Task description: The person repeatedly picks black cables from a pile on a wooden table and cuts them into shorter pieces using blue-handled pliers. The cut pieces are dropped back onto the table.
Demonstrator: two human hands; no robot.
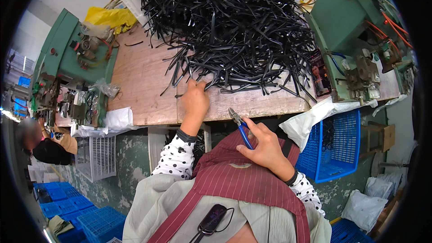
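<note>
A large heap of slim, glossy black plastic strips (pixel 229 31) covers the far middle of the wooden table. At its near edge my left hand (pixel 195 101) is closed, its fingertips pinching among the strips. A thin black strip shows beside those fingers, partly hidden by them. My right hand (pixel 266 146) holds a pair of diagonal cutters (pixel 237 119) with blue handles, just off the table's front edge. The cutters' metal jaws point up and left toward the heap. One handle rests along my fingers, and my thumb stretches out below it.
Green machines with metal fittings stand left (pixel 67 63) and right (pixel 344 31) on the table (pixel 144 69). A blue crate (pixel 335 153) and a white crate (pixel 96 157) sit below its front edge. A yellow bag (pixel 110 18) lies far left. Another person (pixel 49 146) is at the left.
</note>
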